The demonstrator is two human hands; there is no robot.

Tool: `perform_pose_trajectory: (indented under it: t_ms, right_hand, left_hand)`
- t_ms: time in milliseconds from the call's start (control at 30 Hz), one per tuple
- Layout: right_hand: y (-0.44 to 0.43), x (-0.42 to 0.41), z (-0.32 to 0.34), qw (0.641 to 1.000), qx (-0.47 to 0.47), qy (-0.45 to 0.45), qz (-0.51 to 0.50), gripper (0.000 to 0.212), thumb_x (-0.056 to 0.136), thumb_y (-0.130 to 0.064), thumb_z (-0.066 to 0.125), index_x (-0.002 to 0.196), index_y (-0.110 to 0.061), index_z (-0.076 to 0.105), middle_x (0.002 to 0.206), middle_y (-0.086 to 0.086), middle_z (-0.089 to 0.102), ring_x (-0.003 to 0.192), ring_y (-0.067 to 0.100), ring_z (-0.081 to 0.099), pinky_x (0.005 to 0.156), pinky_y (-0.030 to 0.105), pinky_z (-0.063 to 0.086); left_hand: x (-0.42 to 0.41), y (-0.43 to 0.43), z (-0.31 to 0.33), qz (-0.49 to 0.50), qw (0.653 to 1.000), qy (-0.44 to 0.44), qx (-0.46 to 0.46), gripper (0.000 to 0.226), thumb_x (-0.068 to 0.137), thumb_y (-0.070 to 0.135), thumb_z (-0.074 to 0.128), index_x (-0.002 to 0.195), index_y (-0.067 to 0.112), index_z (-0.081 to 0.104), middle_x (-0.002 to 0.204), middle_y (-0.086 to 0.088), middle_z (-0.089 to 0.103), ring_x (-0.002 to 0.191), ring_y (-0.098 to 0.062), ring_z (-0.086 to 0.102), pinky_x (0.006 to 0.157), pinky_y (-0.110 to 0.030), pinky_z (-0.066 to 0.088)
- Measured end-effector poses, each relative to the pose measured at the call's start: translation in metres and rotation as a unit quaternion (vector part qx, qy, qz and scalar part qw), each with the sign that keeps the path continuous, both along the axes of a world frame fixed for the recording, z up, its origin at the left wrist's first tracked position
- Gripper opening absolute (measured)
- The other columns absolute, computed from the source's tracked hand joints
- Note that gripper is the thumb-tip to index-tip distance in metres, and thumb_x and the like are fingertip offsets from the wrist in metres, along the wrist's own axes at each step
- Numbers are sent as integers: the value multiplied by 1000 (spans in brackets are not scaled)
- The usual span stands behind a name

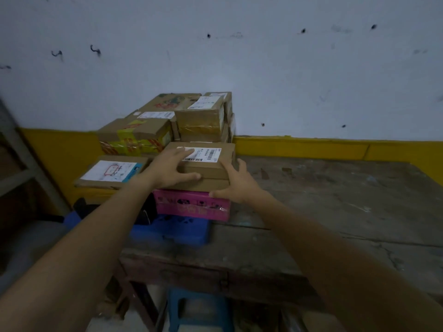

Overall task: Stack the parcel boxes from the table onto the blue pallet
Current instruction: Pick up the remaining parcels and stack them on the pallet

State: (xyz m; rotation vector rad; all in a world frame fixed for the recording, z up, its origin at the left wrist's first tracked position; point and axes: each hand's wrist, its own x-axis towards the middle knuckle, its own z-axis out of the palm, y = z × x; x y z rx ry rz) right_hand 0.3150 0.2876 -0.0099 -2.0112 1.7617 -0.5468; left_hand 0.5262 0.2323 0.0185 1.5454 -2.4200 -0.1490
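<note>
Box under the left hand (170, 169) & right hand (236, 184): plain brown cardboard box (211, 174) w/ white label (203, 154), black barcode stripes on it. Directly below the hands: pink box (191, 207), darker printed symbols along its front. Beneath that, blue pallet (172, 230). Left of the left hand: flat brown box (110, 172) w/ white sheet, red line drawing, blue strip at one edge. Beyond the hands: brown box (134, 137) wrapped in yellow/red printed tape; behind it big brown box (165, 104) w/ red & green print; brown taped box (200, 116) w/ white label. Surface (323, 200) right of the right hand was dark grey-brown, stained, w/ pale streaks. Wall (215, 56) white w/ black specks, yellow band at base.
</note>
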Motion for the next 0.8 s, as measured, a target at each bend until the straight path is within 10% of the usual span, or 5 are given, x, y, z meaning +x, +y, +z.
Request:
perform_pose_trajectory:
  t_ms: [200, 800]
  right_hand:
    - [4, 3, -1, 994, 9, 96, 43, 121, 73, -37, 76, 145, -23, -20, 153, 17, -19, 136, 39, 24, 110, 51, 30]
    - [-4, -6, -14, 997, -49, 65, 13, 91, 84, -2, 58, 148, -26, -3, 154, 15, -9, 107, 35, 54, 88, 41, 48]
  left_hand:
    - [-2, 22, -17, 20, 996, -89, -19, 115, 65, 52, 76, 149, 30, 0, 157, -4, 9, 143, -24, 10, 115, -44, 14]
    - [-7, 9, -30, 63, 983, -145, -95, 101, 70, 49, 73, 147, 24, 12, 151, -5, 20, 137, -28, 20, 113, -45, 16]
